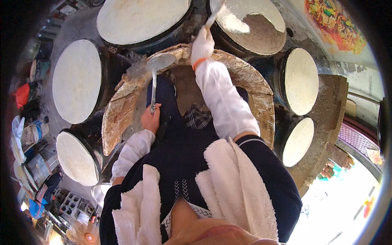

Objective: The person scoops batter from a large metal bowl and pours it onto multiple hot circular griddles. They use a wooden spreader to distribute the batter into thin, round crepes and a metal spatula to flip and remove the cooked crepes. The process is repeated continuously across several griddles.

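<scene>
My right hand (pixel 202 43), in a white knit glove, is closed around the handle of a pale tool (pixel 214 14) that reaches over the round griddle (pixel 260 39) at the upper right. White batter (pixel 234 23) covers part of that griddle, and its bare grey-brown surface shows in the rest. The tool's far end is cut off by the picture's top edge. In my bare left hand (pixel 151 118) is the handle of a metal ladle (pixel 160 61), whose wide bowl hangs over the curved wooden rim (pixel 119 113) in front of me.
Several dark round griddles ring me, covered with pale flat sheets, including a large one (pixel 141 18) at the top, others at left (pixel 76 81) and right (pixel 301 81). A brown board (pixel 330 104) lies beyond the right ones. Buckets and perforated blocks (pixel 70 203) stand at far left.
</scene>
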Demonstrator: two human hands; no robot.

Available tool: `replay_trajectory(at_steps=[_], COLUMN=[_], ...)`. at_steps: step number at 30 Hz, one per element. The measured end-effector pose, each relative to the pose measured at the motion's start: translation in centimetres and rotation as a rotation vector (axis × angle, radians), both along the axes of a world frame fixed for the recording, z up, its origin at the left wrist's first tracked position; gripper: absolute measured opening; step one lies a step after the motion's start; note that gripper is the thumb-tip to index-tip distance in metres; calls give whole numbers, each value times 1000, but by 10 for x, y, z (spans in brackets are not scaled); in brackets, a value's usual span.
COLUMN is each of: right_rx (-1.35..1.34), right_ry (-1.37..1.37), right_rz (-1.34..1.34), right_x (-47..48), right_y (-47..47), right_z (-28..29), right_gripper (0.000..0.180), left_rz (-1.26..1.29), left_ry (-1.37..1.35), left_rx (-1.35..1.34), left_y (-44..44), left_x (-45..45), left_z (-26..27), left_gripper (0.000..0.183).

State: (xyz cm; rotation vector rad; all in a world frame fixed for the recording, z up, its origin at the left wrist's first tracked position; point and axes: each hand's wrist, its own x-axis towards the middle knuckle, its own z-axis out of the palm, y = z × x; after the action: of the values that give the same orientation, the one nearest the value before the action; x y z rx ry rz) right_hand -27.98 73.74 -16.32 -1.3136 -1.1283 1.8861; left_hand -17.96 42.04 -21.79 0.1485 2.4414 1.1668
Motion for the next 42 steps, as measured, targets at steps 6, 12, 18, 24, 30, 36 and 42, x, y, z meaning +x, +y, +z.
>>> replay_trajectory(at_steps=[6,12,18,24,30,36,42], right_rx=[-290,-95,-46,-65,531,373,401], right_ry=[-231,-134,-271,-21,-418,-276,-311], right_rz=[-104,213,208,245,535,424,556], right_x=[118,107,170,242,230,262,275], right_y=[-9,-9,-11,110,37,114,89], right_z=[27,26,4,-31,-56,1,-44], right_gripper=[34,25,38,45,50,45,51], left_rz=[-20,-23,-59,-130,-146,-170,-200], left_ry=[114,90,98,226,222,147,185], left_rx=[77,13,56,55,18,-60,-87], left_y=[-5,-6,0,-1,7,11,24], left_x=[-5,-5,-15,-32,-39,-46,-44], left_z=[-14,-34,-36,-46,-40,-22,-10], left_gripper=[19,19,19,19,20,18,17])
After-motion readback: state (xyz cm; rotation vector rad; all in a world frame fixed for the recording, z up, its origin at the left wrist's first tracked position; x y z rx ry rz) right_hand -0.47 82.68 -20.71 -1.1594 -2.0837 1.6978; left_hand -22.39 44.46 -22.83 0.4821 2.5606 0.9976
